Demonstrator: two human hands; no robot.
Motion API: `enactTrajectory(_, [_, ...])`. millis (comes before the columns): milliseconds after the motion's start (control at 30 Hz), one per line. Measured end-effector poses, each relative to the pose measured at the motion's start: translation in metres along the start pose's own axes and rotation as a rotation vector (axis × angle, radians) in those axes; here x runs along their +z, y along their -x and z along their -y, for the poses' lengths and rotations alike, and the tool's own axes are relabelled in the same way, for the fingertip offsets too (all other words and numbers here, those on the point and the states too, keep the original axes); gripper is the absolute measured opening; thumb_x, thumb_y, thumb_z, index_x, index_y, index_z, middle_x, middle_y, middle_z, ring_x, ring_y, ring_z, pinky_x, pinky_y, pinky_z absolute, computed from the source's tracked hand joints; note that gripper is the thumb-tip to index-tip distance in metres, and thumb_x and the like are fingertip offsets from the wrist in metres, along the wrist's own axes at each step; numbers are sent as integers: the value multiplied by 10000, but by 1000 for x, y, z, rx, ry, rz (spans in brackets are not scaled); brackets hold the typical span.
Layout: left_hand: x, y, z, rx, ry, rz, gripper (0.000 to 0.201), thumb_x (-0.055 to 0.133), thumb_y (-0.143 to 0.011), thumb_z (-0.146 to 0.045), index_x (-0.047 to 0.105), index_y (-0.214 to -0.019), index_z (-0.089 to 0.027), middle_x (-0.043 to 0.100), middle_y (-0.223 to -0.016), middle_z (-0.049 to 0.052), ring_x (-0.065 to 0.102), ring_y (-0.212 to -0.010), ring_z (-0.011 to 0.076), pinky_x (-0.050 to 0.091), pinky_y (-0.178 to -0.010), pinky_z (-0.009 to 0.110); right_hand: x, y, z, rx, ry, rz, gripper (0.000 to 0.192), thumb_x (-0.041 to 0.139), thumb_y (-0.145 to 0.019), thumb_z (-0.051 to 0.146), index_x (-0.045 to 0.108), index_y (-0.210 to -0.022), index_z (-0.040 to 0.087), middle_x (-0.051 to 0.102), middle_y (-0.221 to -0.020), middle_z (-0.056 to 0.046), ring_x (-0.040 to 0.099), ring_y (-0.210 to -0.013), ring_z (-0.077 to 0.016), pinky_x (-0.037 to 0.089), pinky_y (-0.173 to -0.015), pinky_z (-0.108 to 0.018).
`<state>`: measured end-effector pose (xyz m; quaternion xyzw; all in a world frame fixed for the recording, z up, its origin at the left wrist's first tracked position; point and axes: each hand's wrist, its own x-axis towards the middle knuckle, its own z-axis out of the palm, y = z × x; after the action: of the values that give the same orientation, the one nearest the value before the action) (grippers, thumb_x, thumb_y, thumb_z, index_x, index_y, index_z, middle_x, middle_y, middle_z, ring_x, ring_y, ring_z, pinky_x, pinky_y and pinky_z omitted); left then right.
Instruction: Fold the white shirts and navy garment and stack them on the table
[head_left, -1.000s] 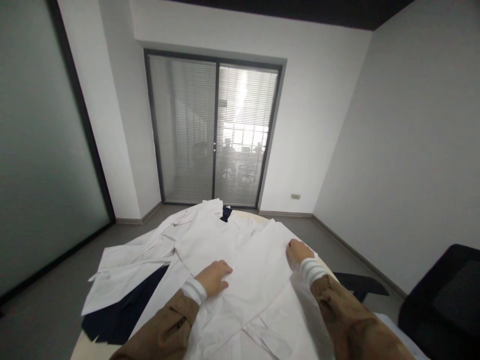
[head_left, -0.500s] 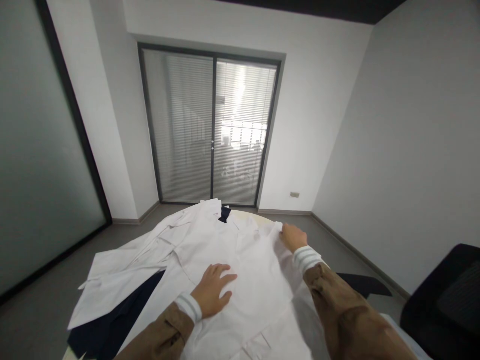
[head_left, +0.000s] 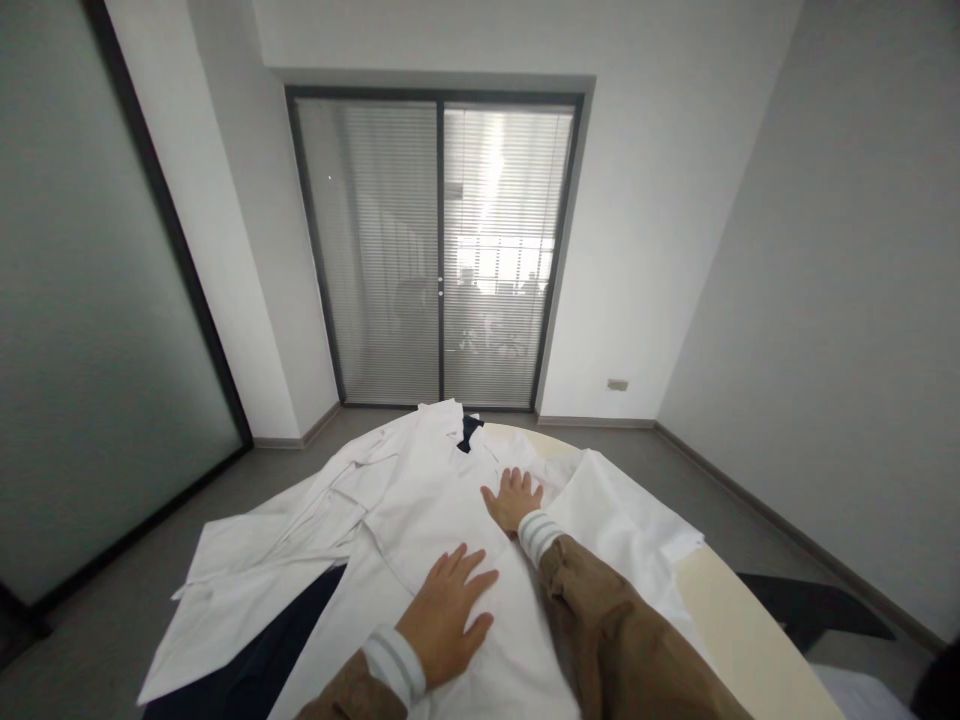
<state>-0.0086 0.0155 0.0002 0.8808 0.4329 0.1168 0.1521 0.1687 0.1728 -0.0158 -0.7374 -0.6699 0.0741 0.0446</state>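
A white garment [head_left: 420,490], shirt-like with long sleeves, lies spread over a pale round table [head_left: 731,610]. My left hand [head_left: 448,612] rests flat on its middle with the fingers spread. Farther up and to the right, my right hand [head_left: 514,500] also lies flat on the white cloth, fingers apart. One part of the garment [head_left: 622,510] stretches out to the table's right side. On the left, several layered folds of white cloth [head_left: 262,560] lie over a dark navy cloth [head_left: 255,640]. A small navy patch [head_left: 470,433] shows near the far edge.
Beyond the table stands a glazed double door [head_left: 440,250] with blinds. A frosted glass panel [head_left: 90,300] is on the left, and a grey wall [head_left: 840,300] on the right. A dark object [head_left: 817,605] is low on the right.
My right hand has let go of the garment's right edge and moved left onto the cloth. The right part of the garment now lies spread outward, baring some tabletop. My left hand lies flatter.
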Motion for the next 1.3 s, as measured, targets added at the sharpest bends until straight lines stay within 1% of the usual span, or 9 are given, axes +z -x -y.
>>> enactTrajectory(133, [-13, 1, 0, -31, 27, -29, 461, 570, -860, -220, 563, -1321, -234, 558, -1346, 87, 469, -1263, 290, 399, -1076, 464, 8, -14, 2, 8, -54, 43, 870, 171, -923, 697, 105, -1576, 126, 20, -1650, -119, -31, -1496, -375, -33, -1129, -661])
enactTrajectory(300, [-9, 2, 0, -15, 54, -81, 412, 548, -840, -151, 610, -1240, -223, 579, -1250, 84, 481, -1180, 266, 424, -1021, 424, 2, -10, -12, -70, -57, 44, 777, 182, -951, 651, 205, -1561, 170, 120, -1645, -111, 75, -1495, -349, 78, -1139, -626])
enactTrajectory(467, [8, -2, 4, 92, 128, -158, 442, 522, -797, -72, 630, -1202, -213, 591, -1188, 84, 488, -1152, 241, 421, -1022, 401, -27, 3, -48, -172, 46, -297, 475, 296, -1001, 427, 514, -1362, 207, 441, -1499, -121, 317, -1404, -276, 240, -1120, -483])
enactTrajectory(600, [9, -7, 7, 88, 297, -284, 361, 441, -853, -80, 670, -1113, -178, 635, -1055, 93, 564, -1030, 215, 461, -947, 363, -64, 0, -95, 94, -23, -488, 453, 349, -987, 331, 460, -1400, 182, 451, -1481, -148, 383, -1353, -281, 326, -1064, -431])
enactTrajectory(733, [-1, -6, 1, -17, 448, -275, 285, 462, -826, -106, 705, -952, -184, 661, -894, 41, 577, -757, 164, 479, -740, 285, -83, -11, -138, 289, -124, -395, 540, 452, -935, 434, 486, -1388, 143, 559, -1361, -203, 498, -1260, -345, 401, -986, -468])
enactTrajectory(900, [-8, -2, -8, -108, 470, -117, 269, 523, -792, -160, 722, -970, -197, 665, -832, 0, 530, -654, 141, 454, -676, 260, -78, -26, -157, 263, -203, -249, 435, 539, -871, 411, 644, -1211, 160, 696, -1170, -154, 643, -1085, -290, 469, -875, -346])
enactTrajectory(1000, [-10, -3, -5, -118, 480, -122, 271, 514, -812, -185, 727, -979, -201, 699, -900, 16, 581, -727, 164, 470, -720, 271, -76, -34, -158, 247, -222, -235, 362, 488, -900, 329, 663, -1154, 140, 689, -1182, -166, 646, -1090, -266, 463, -868, -306])
enactTrajectory(1167, [-12, -3, 8, -145, 386, -130, 316, 562, -826, -230, 687, -1115, -204, 705, -1115, 53, 637, -946, 209, 478, -904, 324, -77, -41, -165, 283, -257, -254, 430, 362, -972, 328, 543, -1312, 136, 665, -1209, -192, 635, -1115, -275, 461, -882, -336])
enactTrajectory(1300, [-5, -1, 15, -118, 323, -64, 377, 583, -802, -191, 657, -1171, -216, 672, -1226, 55, 592, -1157, 215, 415, -1048, 336, -75, -41, -174, 248, -310, -186, 481, 489, -928, 341, 512, -1350, 112, 662, -1226, -176, 644, -1100, -243, 475, -848, -276])
